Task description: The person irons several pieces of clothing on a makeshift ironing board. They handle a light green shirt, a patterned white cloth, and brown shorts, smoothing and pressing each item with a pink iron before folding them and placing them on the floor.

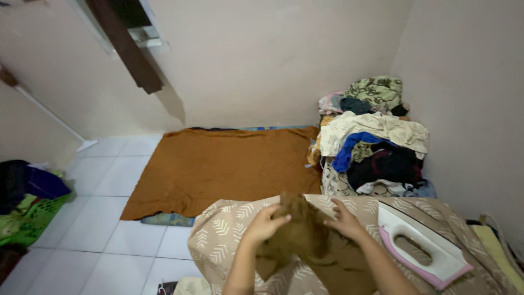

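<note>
A brown garment (305, 240) lies bunched on a beige leaf-patterned cloth (224, 235) at the bottom centre. My left hand (265, 221) pinches the garment's upper edge and lifts it. Flat on the garment's right side rests my right hand (344, 218), fingers spread. A white and pink iron (420, 246) lies on its side on the same cloth, just right of my right arm.
A brown sheet (218, 164) is spread on the white tile floor ahead. A tall pile of mixed clothes (371, 142) stands against the right wall. A green laundry basket (27, 213) with clothes sits at the left. A white pole (49, 117) leans on the left wall.
</note>
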